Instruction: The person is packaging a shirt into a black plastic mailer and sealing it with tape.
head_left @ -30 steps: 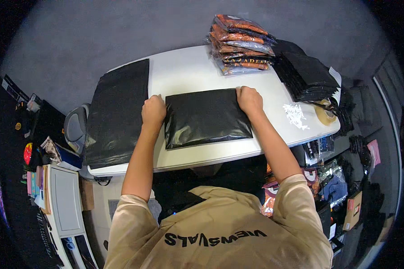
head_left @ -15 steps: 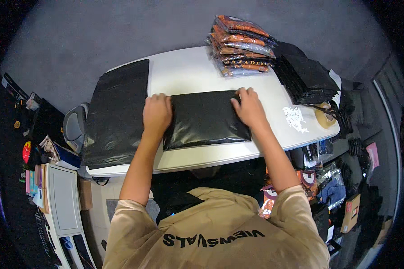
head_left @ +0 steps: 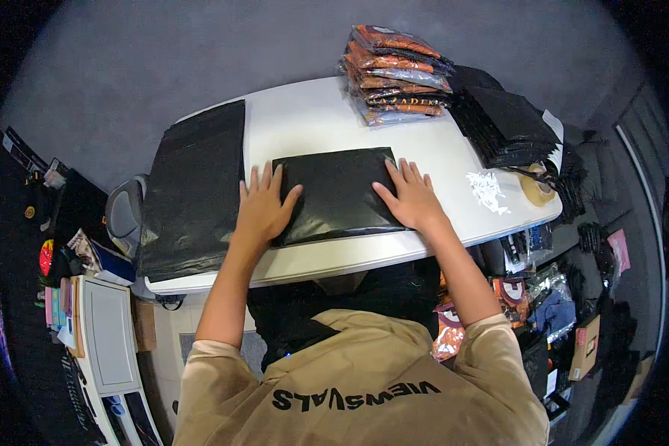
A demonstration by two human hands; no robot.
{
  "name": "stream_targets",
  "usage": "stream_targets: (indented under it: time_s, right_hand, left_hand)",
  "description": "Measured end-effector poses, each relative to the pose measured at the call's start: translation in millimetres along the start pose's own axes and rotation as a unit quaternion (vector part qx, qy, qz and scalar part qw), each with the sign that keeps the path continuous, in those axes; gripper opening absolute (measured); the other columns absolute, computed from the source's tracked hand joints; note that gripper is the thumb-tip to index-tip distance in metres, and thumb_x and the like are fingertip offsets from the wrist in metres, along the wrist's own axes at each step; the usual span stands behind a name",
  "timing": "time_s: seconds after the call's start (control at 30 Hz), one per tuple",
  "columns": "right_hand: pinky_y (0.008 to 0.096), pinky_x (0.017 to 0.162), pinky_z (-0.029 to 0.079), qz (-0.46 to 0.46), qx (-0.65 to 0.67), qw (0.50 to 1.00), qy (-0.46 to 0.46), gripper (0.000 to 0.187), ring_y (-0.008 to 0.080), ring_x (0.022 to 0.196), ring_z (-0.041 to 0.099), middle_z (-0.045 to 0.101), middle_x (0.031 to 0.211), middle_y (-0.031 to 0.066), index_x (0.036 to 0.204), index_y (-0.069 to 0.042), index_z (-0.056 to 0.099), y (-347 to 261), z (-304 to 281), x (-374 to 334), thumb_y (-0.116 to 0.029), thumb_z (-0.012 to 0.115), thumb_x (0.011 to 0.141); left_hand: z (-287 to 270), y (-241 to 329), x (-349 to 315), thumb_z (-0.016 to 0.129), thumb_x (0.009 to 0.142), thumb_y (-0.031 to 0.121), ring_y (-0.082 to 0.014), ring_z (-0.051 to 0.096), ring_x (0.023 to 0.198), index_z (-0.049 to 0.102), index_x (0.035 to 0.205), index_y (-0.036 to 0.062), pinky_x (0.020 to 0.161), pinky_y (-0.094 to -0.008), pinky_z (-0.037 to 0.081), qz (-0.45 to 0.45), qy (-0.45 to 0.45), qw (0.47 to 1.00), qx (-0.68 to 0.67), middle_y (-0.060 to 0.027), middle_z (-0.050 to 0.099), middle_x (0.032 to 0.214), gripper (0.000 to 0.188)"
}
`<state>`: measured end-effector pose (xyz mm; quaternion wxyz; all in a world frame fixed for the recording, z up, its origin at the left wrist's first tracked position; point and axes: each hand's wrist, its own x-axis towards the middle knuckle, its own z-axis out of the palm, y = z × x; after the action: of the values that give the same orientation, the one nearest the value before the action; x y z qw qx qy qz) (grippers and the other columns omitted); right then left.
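A filled black plastic mailer (head_left: 338, 197) lies flat on the white table (head_left: 305, 119) in front of me. My left hand (head_left: 264, 206) rests on its left edge with the fingers spread. On its right edge lies my right hand (head_left: 409, 195), also with fingers apart, the thumb pointing inward across the plastic. Neither hand grips anything. To the left of my left hand is a stack of large flat black mailers (head_left: 193, 189).
Clear-bagged folded garments (head_left: 398, 78) are piled at the back. Farther right are stacked black packages (head_left: 502, 126), small white paper slips (head_left: 487, 193) and a roll of tape (head_left: 537, 191). A white cabinet (head_left: 111, 334) stands on the left, and bagged goods (head_left: 554, 308) lie below the table's right side.
My fingers have gone from curled round the mailer's side edges to spread flat on it. Both hands sit slightly lower on the mailer, which looks flatter.
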<state>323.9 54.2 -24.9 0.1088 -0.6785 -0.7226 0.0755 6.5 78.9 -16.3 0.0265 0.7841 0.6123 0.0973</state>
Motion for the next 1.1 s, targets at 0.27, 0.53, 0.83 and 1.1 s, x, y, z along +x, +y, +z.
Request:
stream_targets:
  time_s: [0.27,0.53,0.83,1.1]
  right_hand:
    - [0.063,0.129,0.019,-0.095,-0.02,0.995,-0.012,0.076,0.0384,0.163,0.022,0.025,0.176,0.0159,0.168,-0.018,0.034,-44.8,25.5,52.5,-0.063,0.04,0.107]
    - [0.054,0.127,0.03,-0.024,0.052,0.996,0.061,0.072,0.038,0.155,0.039,0.045,0.165,0.0217,0.16,-0.01,0.047,20.8,7.3,19.7,-0.058,0.05,0.107]
    - [0.0503,0.085,0.058,0.102,0.149,0.978,0.101,0.042,0.0424,0.091,0.074,0.076,0.094,0.0237,0.1,0.001,0.076,21.7,-16.5,2.2,-0.04,0.069,0.099]
    - [0.0517,0.085,0.058,0.038,0.102,0.983,0.151,0.037,0.0448,0.09,0.073,0.076,0.093,0.0243,0.094,0.0,0.078,33.1,8.7,17.9,-0.035,0.067,0.101]
  left_hand:
    - [25.0,51.9,52.8,0.04,0.108,0.064,-0.0423,0.026,0.161,0.041,0.163,0.0037,0.128,-0.0653,0.018,0.124,-0.008,0.99,-0.066,-0.0185,0.035,0.172,0.081]
    - [10.9,-26.8,23.1,0.051,0.108,0.046,-0.0457,0.042,0.15,0.05,0.154,0.0003,0.123,-0.0547,0.035,-0.024,0.061,0.995,-0.08,-0.0269,0.048,0.16,0.065]
    - [-20.6,-7.6,4.5,0.059,0.104,0.039,-0.0527,0.072,0.098,0.076,0.104,-0.0051,0.091,-0.0571,0.057,-0.163,0.018,0.983,-0.079,-0.031,0.075,0.101,0.047]
    - [-1.2,-11.6,7.4,0.051,0.107,0.04,-0.0527,0.07,0.104,0.077,0.108,0.0004,0.094,-0.0594,0.055,-0.153,0.02,0.985,-0.081,-0.0334,0.073,0.107,0.047]
